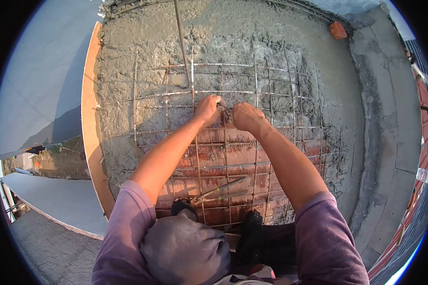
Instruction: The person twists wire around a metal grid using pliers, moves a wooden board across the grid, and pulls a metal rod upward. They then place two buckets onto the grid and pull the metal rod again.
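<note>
My left hand [209, 110] is closed, its fingertips pinched together just above the rebar mesh [227, 153]. Close beside it, my right hand [247, 117] is curled into a fist over the same part of the mesh. A small dark shape shows between the two hands, but what the fingers grip is hidden. Nearer my body, long-handled pincers [221, 192] lie across the bars. Below the near bars a reddish-brown surface [238, 178] shows, while wet concrete [290, 61] surrounds and partly covers the far bars.
A thin metal rod [181, 42] slants down into the concrete ahead. An orange-brown board [91, 104] edges the left side. A broken brick piece [337, 30] sits at the far right, by a concrete ledge [380, 118]. My dark shoes [253, 219] are at the near bars.
</note>
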A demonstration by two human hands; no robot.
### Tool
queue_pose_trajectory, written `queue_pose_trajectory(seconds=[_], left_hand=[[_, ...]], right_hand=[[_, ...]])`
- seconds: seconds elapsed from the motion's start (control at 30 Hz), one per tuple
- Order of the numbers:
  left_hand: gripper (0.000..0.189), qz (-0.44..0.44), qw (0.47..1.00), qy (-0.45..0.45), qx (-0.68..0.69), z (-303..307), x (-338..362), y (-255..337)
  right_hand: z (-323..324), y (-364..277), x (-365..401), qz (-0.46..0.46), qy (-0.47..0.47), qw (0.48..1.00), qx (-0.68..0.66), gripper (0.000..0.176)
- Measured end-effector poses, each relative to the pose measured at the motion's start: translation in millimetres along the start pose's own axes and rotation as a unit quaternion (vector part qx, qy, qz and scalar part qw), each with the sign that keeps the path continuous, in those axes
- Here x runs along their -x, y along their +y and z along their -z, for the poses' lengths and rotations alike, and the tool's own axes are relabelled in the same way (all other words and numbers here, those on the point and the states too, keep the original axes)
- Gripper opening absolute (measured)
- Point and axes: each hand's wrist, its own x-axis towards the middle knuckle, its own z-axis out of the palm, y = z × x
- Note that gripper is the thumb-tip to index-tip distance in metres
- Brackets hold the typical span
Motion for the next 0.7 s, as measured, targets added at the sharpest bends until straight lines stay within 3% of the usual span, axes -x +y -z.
queue_pose_trajectory(seconds=[0.1, 0.2, 0.27, 0.33, 0.43, 0.53, 0.63, 0.7], left_hand=[[0.015, 0.030, 0.999, -0.016, 0.013, 4, 16, 12], [0.012, 0.022, 1.000, -0.013, 0.005, 8, 9, 16], [0.010, -0.005, 1.000, 0.008, -0.011, 3, 10, 9], [0.011, 0.011, 1.000, 0.003, 0.001, 2, 11, 10], [0.012, 0.006, 1.000, -0.002, 0.009, 3, 13, 8], [0.015, -0.005, 1.000, -0.004, 0.007, 3, 13, 3], [0.018, -0.002, 1.000, -0.014, 0.003, 5, 12, 3], [0.019, -0.015, 1.000, -0.005, -0.004, 6, 16, 1]], right_hand=[[1, -17, 30, 0.154, 0.077, 0.966, 0.192, 0.027], [-8, -54, 94, 0.281, 0.086, 0.938, 0.182, 0.035], [-32, -75, 138, 0.229, -0.207, 0.941, 0.140, 0.038], [-108, -58, 176, 0.276, -0.048, 0.945, 0.168, 0.037], [-141, -44, 195, 0.324, 0.044, 0.921, 0.213, 0.040], [-150, -34, 192, 0.333, -0.044, 0.930, 0.153, 0.041], [-163, -40, 197, 0.285, 0.009, 0.946, 0.153, 0.039], [-162, -36, 192, 0.292, -0.032, 0.949, 0.119, 0.037]])
